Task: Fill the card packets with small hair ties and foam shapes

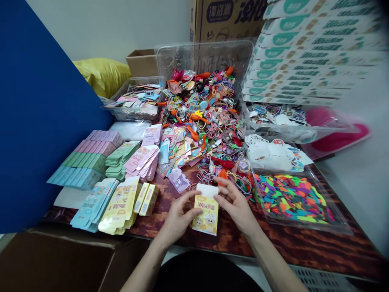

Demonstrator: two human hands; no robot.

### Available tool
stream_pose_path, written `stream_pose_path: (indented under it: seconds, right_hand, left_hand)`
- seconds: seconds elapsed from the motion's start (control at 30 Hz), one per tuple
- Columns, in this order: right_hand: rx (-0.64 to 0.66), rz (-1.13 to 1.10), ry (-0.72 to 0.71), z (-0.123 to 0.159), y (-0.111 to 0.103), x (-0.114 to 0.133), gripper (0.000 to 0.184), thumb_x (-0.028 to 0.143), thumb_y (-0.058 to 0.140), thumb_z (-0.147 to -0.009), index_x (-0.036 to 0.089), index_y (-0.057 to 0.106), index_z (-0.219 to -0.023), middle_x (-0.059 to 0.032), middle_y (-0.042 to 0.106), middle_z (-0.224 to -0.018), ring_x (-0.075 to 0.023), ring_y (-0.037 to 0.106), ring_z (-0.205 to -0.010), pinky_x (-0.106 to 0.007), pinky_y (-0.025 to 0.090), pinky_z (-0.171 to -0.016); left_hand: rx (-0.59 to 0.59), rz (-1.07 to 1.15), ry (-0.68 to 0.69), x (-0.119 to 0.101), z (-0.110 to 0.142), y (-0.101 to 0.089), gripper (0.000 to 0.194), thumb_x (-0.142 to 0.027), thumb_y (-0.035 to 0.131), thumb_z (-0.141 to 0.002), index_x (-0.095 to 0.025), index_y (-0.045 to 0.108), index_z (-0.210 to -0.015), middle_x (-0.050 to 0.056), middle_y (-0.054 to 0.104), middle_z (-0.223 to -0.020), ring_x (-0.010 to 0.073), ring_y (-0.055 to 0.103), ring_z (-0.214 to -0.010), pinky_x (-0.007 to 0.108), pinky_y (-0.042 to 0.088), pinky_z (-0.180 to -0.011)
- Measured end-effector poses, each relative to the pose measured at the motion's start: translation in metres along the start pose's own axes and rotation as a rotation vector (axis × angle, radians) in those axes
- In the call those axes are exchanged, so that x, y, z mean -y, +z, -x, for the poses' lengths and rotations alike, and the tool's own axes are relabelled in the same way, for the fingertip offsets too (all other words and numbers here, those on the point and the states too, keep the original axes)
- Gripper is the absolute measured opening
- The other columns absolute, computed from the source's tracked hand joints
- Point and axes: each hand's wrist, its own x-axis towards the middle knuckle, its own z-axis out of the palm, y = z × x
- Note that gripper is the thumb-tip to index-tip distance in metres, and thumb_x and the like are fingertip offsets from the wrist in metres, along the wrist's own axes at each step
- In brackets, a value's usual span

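The left hand (178, 217) gripped the yellow box (209, 223); the right hand (236, 206), loosely open, met its upper edge. White flap (207, 190) raised above the desk (232, 239), the box apparently needed steady support for flap handling.

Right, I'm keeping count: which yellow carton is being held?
The yellow carton with its white flap up, between left hand and right hand; the other yellow cartons sit untouched farther left.
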Motion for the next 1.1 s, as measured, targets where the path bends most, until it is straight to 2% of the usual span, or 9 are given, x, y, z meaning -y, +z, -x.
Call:
stream_pose_path:
  seconds: [0.1, 0.27, 0.37, 0.47, 0.57, 0.63, 0.73, 0.9, 1.1]
  right_hand:
    - [0.043, -0.048, 0.036, 0.003, 0.000, 0.000, 0.044, 0.036, 0.072, -0.083, 0.027, 0.058, -0.124, -0.0019, 0.072, -0.095, -0.0171, 0.067, -0.087, -0.027, 0.053, -0.076]
    - [-0.181, 0.040, -0.079, 0.014, 0.006, -0.010, 0.030, 0.039, 0.072, -0.083, 0.025, 0.065, -0.108, -0.0040, 0.072, -0.099, -0.0190, 0.067, -0.090, -0.028, 0.055, -0.078]
    - [-0.129, 0.098, -0.039, 0.016, 0.007, -0.013, 0.025, 0.041, 0.071, -0.083, 0.022, 0.069, -0.100, -0.0049, 0.071, -0.097, -0.0193, 0.066, -0.086, -0.028, 0.054, -0.075]
    - [-0.067, 0.113, -0.017, 0.015, 0.006, -0.012, 0.023, 0.042, 0.071, -0.082, 0.020, 0.070, -0.089, -0.0031, 0.069, -0.086, -0.0171, 0.064, -0.076, -0.025, 0.052, -0.067]
    - [-0.036, 0.116, -0.029, 0.013, 0.005, -0.008, 0.020, 0.039, 0.071, -0.083, 0.020, 0.069, -0.082, -0.0014, 0.067, -0.082, -0.0154, 0.062, -0.074, -0.023, 0.050, -0.067]
    - [-0.026, 0.080, -0.029, 0.011, 0.004, -0.004, 0.019, 0.038, 0.070, -0.084, 0.022, 0.069, -0.096, -0.0006, 0.067, -0.085, -0.0159, 0.063, -0.080, -0.024, 0.051, -0.071]
    - [0.026, 0.081, -0.027, 0.009, 0.001, 0.004, 0.033, 0.035, 0.067, -0.087, 0.027, 0.064, -0.119, -0.0014, 0.070, -0.096, -0.0173, 0.066, -0.089, -0.027, 0.052, -0.079]
    - [0.163, 0.190, -0.126, 0.007, -0.002, 0.011, 0.010, 0.030, 0.068, -0.087, 0.022, 0.072, -0.088, -0.0059, 0.071, -0.104, -0.0210, 0.065, -0.101, -0.031, 0.049, -0.090]
    - [0.085, 0.134, -0.039, 0.007, 0.011, 0.003, 0.019, 0.037, 0.072, -0.082, 0.020, 0.067, -0.076, -0.0049, 0.072, -0.091, -0.0195, 0.066, -0.086, -0.030, 0.052, -0.079]
  left_hand:
    - [0.007, 0.010, 0.017, 0.000, -0.001, -0.002, 0.045, -0.032, 0.074, -0.081, -0.020, 0.061, -0.122, 0.006, 0.071, -0.103, 0.0182, 0.066, -0.087, 0.027, 0.054, -0.076]
    - [-0.054, 0.009, 0.018, -0.004, -0.002, 0.001, 0.046, -0.033, 0.075, -0.080, -0.020, 0.059, -0.120, 0.003, 0.068, -0.091, 0.0154, 0.065, -0.075, 0.023, 0.053, -0.065]
    - [-0.071, -0.011, 0.029, -0.005, -0.002, 0.002, 0.043, -0.033, 0.075, -0.080, -0.019, 0.059, -0.118, 0.003, 0.067, -0.090, 0.0153, 0.065, -0.075, 0.024, 0.054, -0.066]
    - [-0.032, -0.020, 0.014, -0.005, 0.000, -0.001, 0.043, -0.033, 0.075, -0.080, -0.019, 0.059, -0.117, 0.003, 0.069, -0.089, 0.0168, 0.066, -0.078, 0.026, 0.054, -0.069]
    - [0.007, 0.007, -0.006, -0.004, 0.002, -0.003, 0.043, -0.033, 0.075, -0.080, -0.019, 0.058, -0.116, 0.003, 0.070, -0.090, 0.0180, 0.067, -0.081, 0.026, 0.055, -0.070]
    - [0.010, 0.008, -0.014, -0.005, 0.002, -0.003, 0.041, -0.031, 0.075, -0.080, -0.020, 0.057, -0.115, 0.003, 0.069, -0.089, 0.0174, 0.067, -0.080, 0.026, 0.055, -0.069]
    - [-0.020, 0.020, 0.001, -0.009, 0.002, 0.000, 0.041, -0.028, 0.075, -0.079, -0.021, 0.054, -0.114, 0.002, 0.068, -0.093, 0.0157, 0.067, -0.081, 0.023, 0.054, -0.069]
    - [-0.043, 0.023, 0.025, -0.010, 0.002, 0.004, 0.049, -0.023, 0.075, -0.079, -0.024, 0.047, -0.118, 0.000, 0.064, -0.098, 0.0124, 0.067, -0.076, 0.020, 0.053, -0.064]
    - [0.006, -0.062, 0.042, -0.007, 0.006, 0.002, 0.050, -0.022, 0.073, -0.080, -0.023, 0.048, -0.124, 0.002, 0.065, -0.099, 0.0155, 0.067, -0.082, 0.024, 0.054, -0.069]
